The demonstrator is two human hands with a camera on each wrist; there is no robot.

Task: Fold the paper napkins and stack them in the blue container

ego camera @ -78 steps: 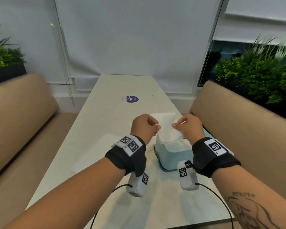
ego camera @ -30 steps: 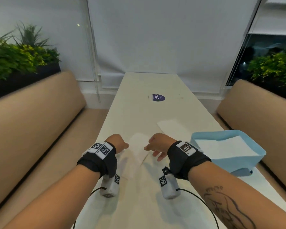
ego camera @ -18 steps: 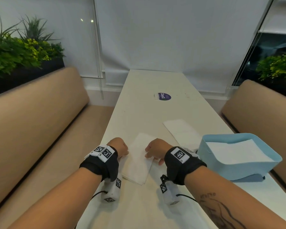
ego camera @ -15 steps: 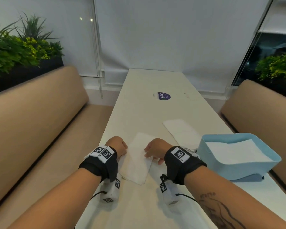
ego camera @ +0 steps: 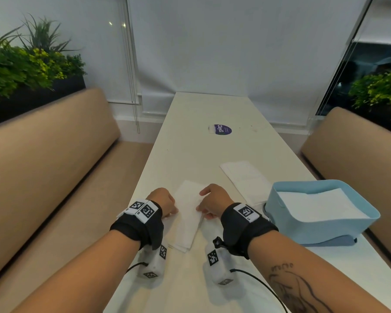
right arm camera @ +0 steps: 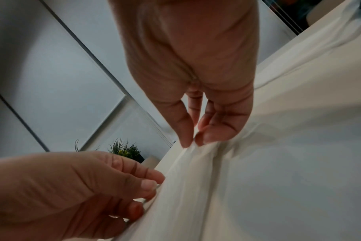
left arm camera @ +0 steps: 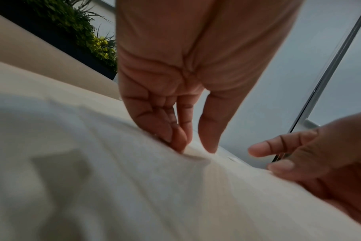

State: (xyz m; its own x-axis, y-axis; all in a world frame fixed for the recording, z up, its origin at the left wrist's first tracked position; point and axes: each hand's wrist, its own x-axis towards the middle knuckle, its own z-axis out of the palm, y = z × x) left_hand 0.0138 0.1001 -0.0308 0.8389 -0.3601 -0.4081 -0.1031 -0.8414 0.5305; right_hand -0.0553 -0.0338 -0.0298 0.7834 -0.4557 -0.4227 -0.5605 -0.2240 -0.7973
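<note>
**Both hands pinch the napkin by the table's left edge**

The napkin [ego camera: 188, 214] you are working on lies on the table [ego camera: 212, 105] at its near end, closer to the left edge than the right. It sits directly between your hands. Your left hand [ego camera: 161, 203] has its thumb and fingertips [left arm camera: 176, 140] drawn together on the napkin's left side, nipping up a small ridge of paper. Your right hand [ego camera: 212, 203] does the same on the right side, with thumb and forefinger closed on a raised crease. Neither hand lies flat.

A second napkin [ego camera: 244, 179] lies flat farther up the table, toward the right edge. Its near end runs up beside the blue container [ego camera: 321, 224], though contact is hard to judge. The container stands at the right edge and already holds a stack [ego camera: 314, 203] of white paper.

Expect the napkin to handle as thin, soft and very light. It wrinkles under your fingertips, will likely drift in any draught, and could tear if you pull your hands apart. Hold it at the edges or corners with light pinches. Carry one side over the other while the table supports the rest, then press the fold flat with straight fingers. Lift it afterwards by the folded edge, which should be the firmest part.
</note>
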